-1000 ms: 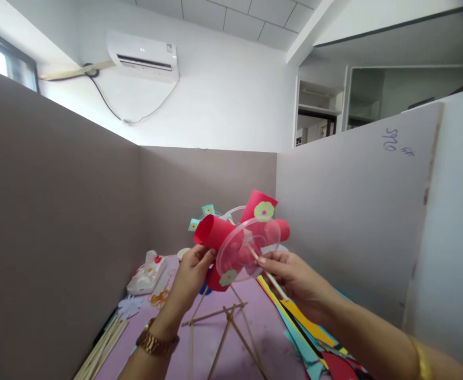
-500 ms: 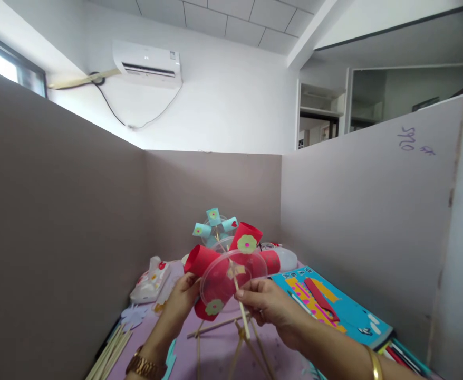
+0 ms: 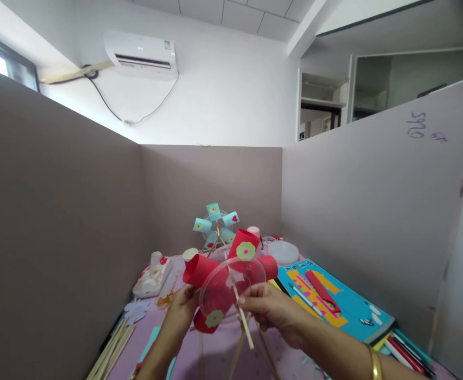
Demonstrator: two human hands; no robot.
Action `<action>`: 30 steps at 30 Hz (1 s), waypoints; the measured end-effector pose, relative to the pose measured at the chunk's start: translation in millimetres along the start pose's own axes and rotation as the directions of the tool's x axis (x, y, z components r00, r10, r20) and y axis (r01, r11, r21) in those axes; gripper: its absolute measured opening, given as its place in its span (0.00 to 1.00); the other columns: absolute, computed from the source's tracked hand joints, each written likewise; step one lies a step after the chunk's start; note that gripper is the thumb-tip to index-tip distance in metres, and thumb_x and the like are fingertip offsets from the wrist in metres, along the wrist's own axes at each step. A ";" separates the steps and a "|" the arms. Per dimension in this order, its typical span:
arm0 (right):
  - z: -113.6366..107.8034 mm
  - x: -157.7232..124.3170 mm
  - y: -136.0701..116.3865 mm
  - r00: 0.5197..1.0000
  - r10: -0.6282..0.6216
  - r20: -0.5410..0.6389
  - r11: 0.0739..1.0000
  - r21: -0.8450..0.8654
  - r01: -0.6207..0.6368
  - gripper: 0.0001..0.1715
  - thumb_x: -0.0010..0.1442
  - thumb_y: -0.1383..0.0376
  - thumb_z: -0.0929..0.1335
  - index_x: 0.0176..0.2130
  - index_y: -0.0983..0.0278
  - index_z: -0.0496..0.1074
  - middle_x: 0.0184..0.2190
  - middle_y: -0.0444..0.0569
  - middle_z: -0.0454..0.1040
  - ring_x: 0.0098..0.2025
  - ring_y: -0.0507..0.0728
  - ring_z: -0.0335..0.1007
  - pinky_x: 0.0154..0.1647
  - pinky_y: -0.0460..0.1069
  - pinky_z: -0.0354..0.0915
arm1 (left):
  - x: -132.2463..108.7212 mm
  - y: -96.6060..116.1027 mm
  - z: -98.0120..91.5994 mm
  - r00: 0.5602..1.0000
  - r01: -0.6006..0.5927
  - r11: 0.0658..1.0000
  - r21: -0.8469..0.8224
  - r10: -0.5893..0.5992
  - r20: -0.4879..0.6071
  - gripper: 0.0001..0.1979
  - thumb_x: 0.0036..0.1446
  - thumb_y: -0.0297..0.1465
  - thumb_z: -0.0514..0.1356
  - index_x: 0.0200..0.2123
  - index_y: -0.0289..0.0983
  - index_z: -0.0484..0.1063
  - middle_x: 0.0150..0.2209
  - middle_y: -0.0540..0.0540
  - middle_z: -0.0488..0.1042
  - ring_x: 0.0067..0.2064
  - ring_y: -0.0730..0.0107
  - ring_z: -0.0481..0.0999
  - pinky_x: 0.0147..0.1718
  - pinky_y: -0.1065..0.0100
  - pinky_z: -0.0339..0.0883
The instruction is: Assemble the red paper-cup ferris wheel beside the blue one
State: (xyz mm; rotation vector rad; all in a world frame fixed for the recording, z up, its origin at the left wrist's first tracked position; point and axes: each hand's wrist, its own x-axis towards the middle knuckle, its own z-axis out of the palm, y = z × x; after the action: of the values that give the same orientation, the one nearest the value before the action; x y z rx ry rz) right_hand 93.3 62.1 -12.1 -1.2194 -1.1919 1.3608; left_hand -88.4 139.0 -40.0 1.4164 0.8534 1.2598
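I hold a paper wheel in front of me: red paper tubes with green flower stickers fixed between clear plastic discs. My left hand grips its left side by a red tube. My right hand pinches the thin wooden stick that runs through the disc's centre. Below the wheel stands a frame of wooden sticks, partly hidden by my hands.
A smaller blue paper wheel stands at the back. A tissue pack lies left, loose sticks at the lower left, a blue booklet and coloured paper on the right. Grey partition walls enclose the purple table.
The wheel and both hands have come down and toward me. The view shifted, so the blue wheel and the blue booklet now show.
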 end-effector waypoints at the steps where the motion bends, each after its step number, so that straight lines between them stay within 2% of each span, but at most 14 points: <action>1: -0.7 -0.6 0.4 1.000 0.003 0.008 1.000 0.001 -0.003 0.08 0.43 0.62 0.69 0.22 0.64 0.66 0.12 0.34 0.56 0.15 0.44 0.44 0.17 0.43 0.42 | -1.8 0.3 0.3 1.000 0.005 1.000 -0.004 -0.005 0.001 0.17 0.38 0.40 0.68 0.31 0.35 0.77 0.30 0.45 0.80 0.36 0.57 0.77 0.31 0.66 0.69; 6: -2.9 0.1 2.3 1.000 0.023 0.020 1.000 0.011 -0.023 0.08 0.44 0.63 0.70 0.24 0.64 0.67 0.14 0.36 0.59 0.15 0.44 0.45 0.17 0.43 0.42 | -6.4 -2.7 -1.5 1.000 0.029 0.999 -0.021 -0.029 0.007 0.16 0.38 0.38 0.69 0.30 0.34 0.76 0.30 0.45 0.80 0.34 0.58 0.77 0.28 0.67 0.68; 10: -2.8 0.8 5.2 0.999 0.028 0.037 0.999 0.023 -0.028 0.10 0.45 0.60 0.70 0.24 0.64 0.67 0.14 0.36 0.59 0.15 0.44 0.45 0.17 0.44 0.42 | -7.9 -5.9 0.8 0.999 0.030 0.998 -0.049 -0.031 -0.018 0.17 0.36 0.38 0.69 0.30 0.34 0.75 0.31 0.44 0.80 0.36 0.56 0.78 0.29 0.68 0.69; 13: -3.6 -1.2 8.4 0.999 0.025 0.035 0.999 0.045 -0.026 0.16 0.46 0.56 0.70 0.23 0.63 0.64 0.14 0.35 0.57 0.14 0.44 0.44 0.17 0.44 0.42 | -10.2 -5.5 4.4 0.999 0.020 0.997 -0.074 -0.022 -0.037 0.20 0.36 0.39 0.69 0.34 0.35 0.74 0.36 0.42 0.79 0.40 0.54 0.77 0.31 0.66 0.70; 15: -6.1 -4.2 11.7 1.000 0.022 0.015 0.998 0.064 -0.023 0.18 0.46 0.53 0.70 0.24 0.63 0.64 0.15 0.34 0.57 0.15 0.44 0.44 0.17 0.44 0.42 | -12.9 -6.2 4.2 0.998 -0.003 0.996 -0.091 -0.002 -0.059 0.22 0.39 0.39 0.68 0.39 0.37 0.72 0.42 0.41 0.77 0.45 0.54 0.75 0.37 0.65 0.70; 18: -12.5 -10.2 21.1 0.999 0.005 -0.036 0.996 0.092 -0.002 0.21 0.45 0.49 0.70 0.28 0.64 0.67 0.17 0.34 0.55 0.16 0.44 0.45 0.18 0.43 0.44 | -18.0 -12.6 -1.9 0.983 -0.031 0.995 -0.090 0.014 -0.182 0.27 0.42 0.40 0.66 0.46 0.39 0.67 0.52 0.40 0.70 0.54 0.55 0.68 0.45 0.64 0.67; 21: -18.7 -16.6 38.5 0.994 -0.009 -0.110 0.991 0.130 0.023 0.25 0.43 0.47 0.71 0.30 0.64 0.68 0.16 0.33 0.53 0.17 0.44 0.45 0.19 0.43 0.45 | -24.9 -21.7 -9.2 0.943 -0.061 0.996 -0.072 0.034 -0.331 0.31 0.42 0.40 0.65 0.51 0.41 0.62 0.56 0.40 0.64 0.56 0.57 0.65 0.49 0.63 0.63; 24: -20.6 -22.1 61.1 0.985 -0.027 -0.170 0.991 0.128 0.049 0.28 0.40 0.44 0.71 0.30 0.65 0.69 0.14 0.33 0.52 0.16 0.45 0.44 0.18 0.43 0.46 | -36.7 -24.4 -8.0 0.889 -0.113 0.993 -0.037 0.084 -0.451 0.26 0.45 0.40 0.63 0.48 0.43 0.63 0.52 0.45 0.66 0.54 0.60 0.65 0.52 0.61 0.59; 27: -17.7 -26.9 79.9 0.982 -0.062 -0.180 0.993 0.089 0.079 0.30 0.42 0.42 0.70 0.28 0.65 0.68 0.15 0.34 0.53 0.17 0.45 0.45 0.18 0.44 0.45 | -55.2 -20.2 3.6 0.831 -0.139 0.989 0.054 0.146 -0.537 0.18 0.49 0.39 0.61 0.44 0.44 0.64 0.48 0.48 0.67 0.52 0.62 0.66 0.51 0.63 0.58; 28: -16.2 -28.4 83.9 0.981 -0.087 -0.176 0.992 0.077 0.102 0.29 0.43 0.42 0.70 0.27 0.65 0.67 0.16 0.34 0.54 0.17 0.45 0.45 0.18 0.44 0.45 | -62.4 -18.7 8.9 0.827 -0.149 0.984 0.099 0.178 -0.533 0.17 0.50 0.39 0.60 0.43 0.44 0.64 0.47 0.49 0.67 0.51 0.62 0.66 0.50 0.64 0.59; 30: -13.1 -31.0 87.4 0.976 -0.147 -0.160 0.986 0.059 0.158 0.27 0.47 0.43 0.69 0.26 0.65 0.67 0.17 0.36 0.55 0.19 0.46 0.47 0.20 0.44 0.47 | -76.8 -17.1 20.2 0.848 -0.180 0.962 0.204 0.257 -0.464 0.12 0.51 0.39 0.59 0.40 0.44 0.67 0.44 0.49 0.68 0.49 0.61 0.66 0.49 0.64 0.58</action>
State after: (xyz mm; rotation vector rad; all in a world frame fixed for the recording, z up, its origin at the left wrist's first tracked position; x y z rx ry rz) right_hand 106.2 23.3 -96.4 -1.1381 -1.0944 1.1633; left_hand -82.4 65.9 -75.0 1.3614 1.1713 1.8091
